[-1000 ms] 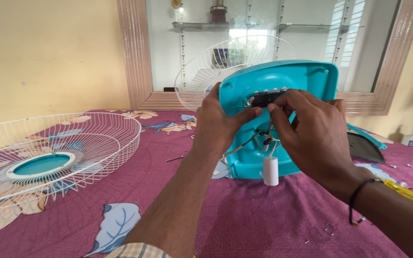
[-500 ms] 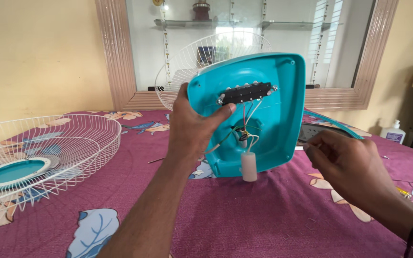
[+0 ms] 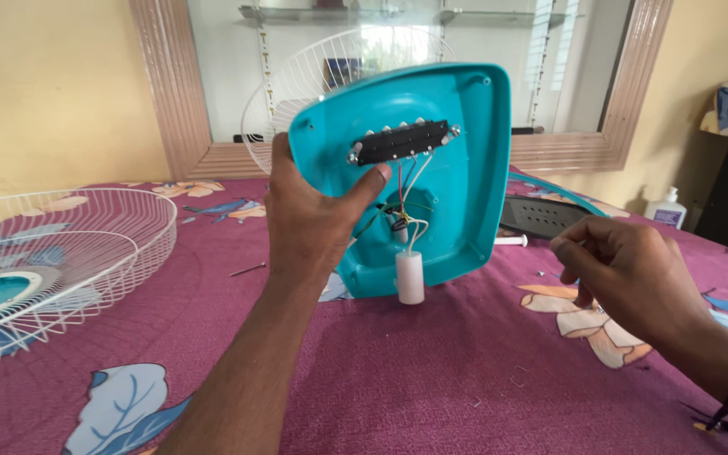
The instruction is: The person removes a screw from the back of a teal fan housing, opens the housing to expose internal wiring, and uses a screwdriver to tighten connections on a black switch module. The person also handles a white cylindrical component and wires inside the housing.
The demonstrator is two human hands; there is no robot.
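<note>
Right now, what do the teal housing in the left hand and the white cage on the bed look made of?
Teal housing: looks like moulded plastic, smooth and slightly glossy, with rounded edges. White cage: thin wire, probably coated or painted metal, with fine radial spokes. The left hand grips the housing.

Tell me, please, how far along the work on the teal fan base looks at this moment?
Done: the white wire guard lies detached on the purple floral cloth, and the teal fan base is open, showing its black switch strip, wires and white capacitor.
In hand: the left hand holds the base upright; the right hand hovers over the cloth, fingers pinched.
Left: the base is not closed, and the guard is unmounted.
</note>
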